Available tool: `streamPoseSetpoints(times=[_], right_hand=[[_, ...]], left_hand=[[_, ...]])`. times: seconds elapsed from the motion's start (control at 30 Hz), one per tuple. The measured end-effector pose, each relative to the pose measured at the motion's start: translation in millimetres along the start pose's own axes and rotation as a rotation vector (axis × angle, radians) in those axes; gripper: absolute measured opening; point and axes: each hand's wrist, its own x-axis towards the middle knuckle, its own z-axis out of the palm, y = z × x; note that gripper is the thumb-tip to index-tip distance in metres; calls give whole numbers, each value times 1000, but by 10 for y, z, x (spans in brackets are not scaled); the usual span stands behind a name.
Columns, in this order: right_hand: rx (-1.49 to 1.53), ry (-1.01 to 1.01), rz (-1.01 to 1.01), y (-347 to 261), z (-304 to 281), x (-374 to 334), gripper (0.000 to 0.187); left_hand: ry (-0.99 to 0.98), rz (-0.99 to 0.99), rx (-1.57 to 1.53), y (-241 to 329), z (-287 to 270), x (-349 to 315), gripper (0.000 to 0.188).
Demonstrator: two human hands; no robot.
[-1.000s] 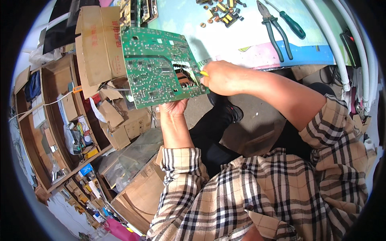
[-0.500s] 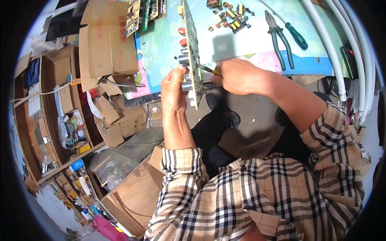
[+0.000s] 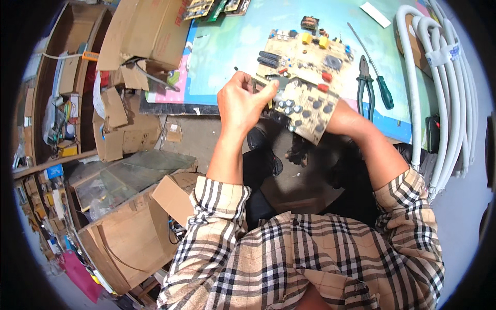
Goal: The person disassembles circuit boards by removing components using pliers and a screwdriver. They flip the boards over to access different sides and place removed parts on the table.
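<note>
A tan circuit board, crowded with capacitors, yellow parts and red discs, is held tilted above the table's near edge with its component side in view. My left hand grips its left edge, thumb over the front. Behind the board's lower right edge is my right hand; its fingers are hidden, and so is anything they hold. To the right on the table lie dark green-handled pliers and a screwdriver with a green handle. A dark wound coil sits beyond the board.
An opened cardboard box stands at the left, with more circuit boards behind it. Looped white hoses hang at the table's right side. Wooden shelves full of odds and ends are farther left. A white strip lies at the back.
The circuit board has turned from edge-on to show its component face. My right hand has moved right and behind it; its yellow-handled tool is now out of sight. The view has shifted too.
</note>
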Motion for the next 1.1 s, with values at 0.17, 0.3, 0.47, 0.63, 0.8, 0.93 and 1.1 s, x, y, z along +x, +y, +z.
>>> streamPoseSetpoints(times=[0.17, 0.3, 0.47, 0.63, 0.8, 0.93, 1.1], right_hand=[[-351, -32, 528, 208, -439, 91, 34], [-504, 81, 447, 458, -510, 108, 29], [-724, 64, 511, 580, -541, 151, 36], [-489, 388, 368, 269, -510, 188, 45], [233, 326, 364, 160, -311, 308, 77], [470, 406, 399, 185, -280, 409, 50], [804, 470, 322, -10, -292, 339, 41]], left_hand=[[-26, -188, 115, -294, 9, 167, 60], [-84, -301, 153, -512, 136, 300, 64], [-125, -382, 232, -605, 279, 420, 69], [-162, -403, 227, -571, 338, 411, 70], [-71, -276, 228, -499, 438, 271, 66], [-76, -286, 144, -258, 400, 154, 55], [125, -66, 14, -133, 425, 2, 48]])
